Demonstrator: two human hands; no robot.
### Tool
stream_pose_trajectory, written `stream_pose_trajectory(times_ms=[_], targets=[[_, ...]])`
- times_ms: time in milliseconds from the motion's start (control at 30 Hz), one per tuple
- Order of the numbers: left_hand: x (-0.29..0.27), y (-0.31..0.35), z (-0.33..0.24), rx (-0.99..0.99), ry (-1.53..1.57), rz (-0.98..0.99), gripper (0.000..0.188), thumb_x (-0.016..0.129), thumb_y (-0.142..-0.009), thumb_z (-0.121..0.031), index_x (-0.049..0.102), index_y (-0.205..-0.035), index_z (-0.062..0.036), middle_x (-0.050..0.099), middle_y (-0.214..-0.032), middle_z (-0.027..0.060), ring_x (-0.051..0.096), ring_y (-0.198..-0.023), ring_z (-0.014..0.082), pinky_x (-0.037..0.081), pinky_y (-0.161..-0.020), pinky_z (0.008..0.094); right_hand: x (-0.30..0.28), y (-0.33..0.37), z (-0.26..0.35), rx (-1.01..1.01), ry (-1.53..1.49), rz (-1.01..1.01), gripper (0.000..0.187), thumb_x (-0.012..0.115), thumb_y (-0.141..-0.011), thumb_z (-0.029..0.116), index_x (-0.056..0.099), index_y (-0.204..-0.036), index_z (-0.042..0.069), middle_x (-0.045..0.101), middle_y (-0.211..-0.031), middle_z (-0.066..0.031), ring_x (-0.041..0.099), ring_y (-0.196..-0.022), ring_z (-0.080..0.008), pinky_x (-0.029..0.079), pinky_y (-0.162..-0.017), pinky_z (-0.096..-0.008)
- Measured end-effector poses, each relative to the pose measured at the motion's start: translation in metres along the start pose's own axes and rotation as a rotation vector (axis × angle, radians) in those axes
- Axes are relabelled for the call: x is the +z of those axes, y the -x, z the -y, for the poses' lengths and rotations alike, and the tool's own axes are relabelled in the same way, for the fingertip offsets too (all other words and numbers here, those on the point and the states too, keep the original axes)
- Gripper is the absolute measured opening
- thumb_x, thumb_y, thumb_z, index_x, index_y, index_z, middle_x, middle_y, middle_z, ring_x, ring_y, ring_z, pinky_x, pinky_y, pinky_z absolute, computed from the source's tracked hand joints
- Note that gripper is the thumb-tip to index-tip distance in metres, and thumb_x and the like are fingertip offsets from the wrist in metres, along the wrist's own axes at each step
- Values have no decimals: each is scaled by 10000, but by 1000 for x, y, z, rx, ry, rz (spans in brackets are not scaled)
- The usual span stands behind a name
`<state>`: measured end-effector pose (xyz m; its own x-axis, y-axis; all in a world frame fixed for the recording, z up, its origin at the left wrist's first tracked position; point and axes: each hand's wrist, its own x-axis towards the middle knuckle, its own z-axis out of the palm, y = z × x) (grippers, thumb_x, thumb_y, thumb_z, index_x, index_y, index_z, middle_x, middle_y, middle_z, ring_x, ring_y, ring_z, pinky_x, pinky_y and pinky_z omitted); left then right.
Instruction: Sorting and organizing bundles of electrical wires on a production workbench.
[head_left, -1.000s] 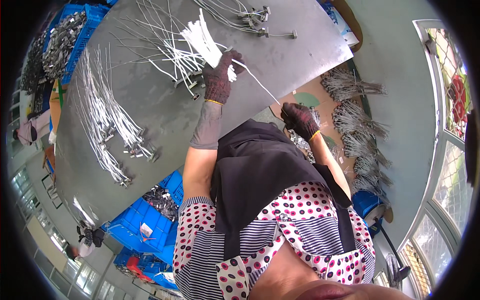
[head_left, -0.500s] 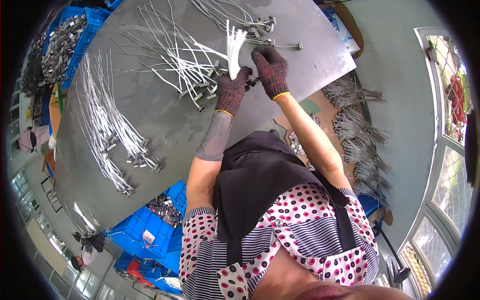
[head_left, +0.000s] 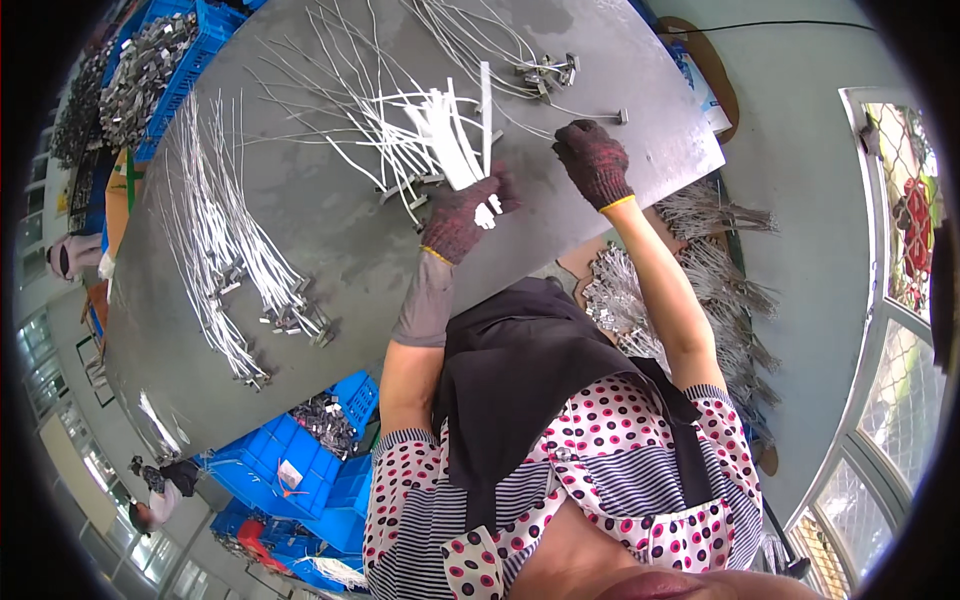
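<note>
My left hand [head_left: 468,214], in a dark red-black knitted glove, is closed around a bundle of narrow white strips [head_left: 445,138]. They fan out above the fist, and their short lower ends [head_left: 487,212] stick out below it. My right hand [head_left: 592,162], gloved alike, hovers over the right part of the table with its fingers curled together. A thin grey cable runs to its fingertips and seems pinched there; its end is hidden. Beyond the left hand lies a loose pile of white cables [head_left: 385,140] with small connectors, partly covered by the strips.
More cables with connectors [head_left: 545,75] lie at the table's far side. Bundled cables [head_left: 230,265] spread on the left of the grey table [head_left: 340,400]. Blue crates [head_left: 270,460] stand below left, another [head_left: 185,60] far left. Cable bunches [head_left: 725,290] hang at the right.
My right hand has moved right and away from the left hand. My left hand has turned, so the strips lean left and their lower ends show. The view has shifted slightly.
</note>
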<state>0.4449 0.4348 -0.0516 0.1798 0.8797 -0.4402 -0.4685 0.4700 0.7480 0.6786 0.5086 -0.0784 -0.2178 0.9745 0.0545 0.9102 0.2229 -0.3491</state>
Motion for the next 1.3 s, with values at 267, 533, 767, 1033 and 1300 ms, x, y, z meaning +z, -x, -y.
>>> stream_pose_trajectory(times_ms=[267, 533, 767, 1033, 1300], targets=[[19, -22, 60, -116, 288, -45, 295, 665, -931, -113, 577, -1157, 56, 674, -949, 209, 687, -770, 315, 632, -676, 480, -16, 63, -14, 83, -595, -161, 174, 718, -832, 147, 694, -986, 69, 688, -1093, -101, 678, -874, -238, 546, -750, -354], [26, -48, 88, -181, 431, 69, 297, 577, -993, -214, 552, -1187, 10, 656, -1030, 184, 665, -949, 369, 566, -868, 563, -71, 178, 0, 366, -1120, 133, 275, 623, -944, 203, 690, -1090, -20, 698, -837, -65, 618, -688, -98, 513, -636, -258], [39, -47, 93, -203, 407, -11, 230, 656, -947, -202, 630, -1108, -40, 657, -934, 120, 660, -867, 304, 565, -865, 559, -19, 359, -61, 636, -798, 319, 305, 596, -950, 255, 695, -936, -33, 673, -743, -141, 626, -648, -179, 497, -618, -324], [34, -60, 66, -13, 466, -66, 213, 716, -898, -179, 632, -1044, -49, 671, -929, 113, 673, -831, 278, 573, -863, 550, -3, 465, -67, 970, -787, 168, 290, 621, -889, 242, 674, -843, -39, 650, -715, -151, 618, -671, -228, 483, -651, -381], [31, -50, 37, 151, 417, -111, 257, 708, -909, -214, 623, -1101, -67, 663, -922, 109, 671, -823, 273, 579, -836, 548, -16, 482, -88, 959, -530, 226, 263, 673, -871, 242, 706, -899, -17, 705, -817, -168, 660, -761, -235, 500, -718, -378]])
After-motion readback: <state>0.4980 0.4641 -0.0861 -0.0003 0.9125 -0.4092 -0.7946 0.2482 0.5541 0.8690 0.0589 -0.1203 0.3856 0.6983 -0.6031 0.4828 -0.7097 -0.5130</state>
